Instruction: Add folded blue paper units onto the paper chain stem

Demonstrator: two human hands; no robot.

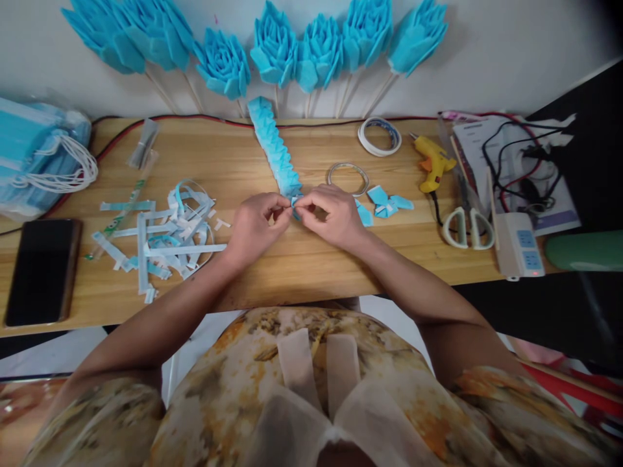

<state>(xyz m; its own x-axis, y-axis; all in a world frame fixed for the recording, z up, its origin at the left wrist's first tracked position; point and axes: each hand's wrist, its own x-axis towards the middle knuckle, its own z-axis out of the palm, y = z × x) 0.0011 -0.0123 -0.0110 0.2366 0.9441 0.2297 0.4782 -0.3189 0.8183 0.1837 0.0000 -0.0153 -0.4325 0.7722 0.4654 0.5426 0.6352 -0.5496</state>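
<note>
A long strip of folded blue pieces [274, 148] lies on the wooden table, running from the back edge towards me. At its near end my left hand [257, 224] and my right hand [331, 214] meet, thumbs and forefingers pinched together on a small blue folded piece [294, 202]. My fingers cover most of that piece, so I cannot tell whether it is joined to the strip. Several loose blue folded pieces [384, 202] lie just right of my right hand, one partly hidden behind it. A thin tape ring [348, 179] rests beyond that hand.
Cut strips [165, 233] are heaped at left, beside a phone [43, 272] and bagged blue masks [39, 155]. Rightward lie a tape roll [379, 136], a yellow glue gun [433, 162], scissors [468, 227] and a power strip [520, 243]. Blue flowers on sticks [321, 52] line the wall.
</note>
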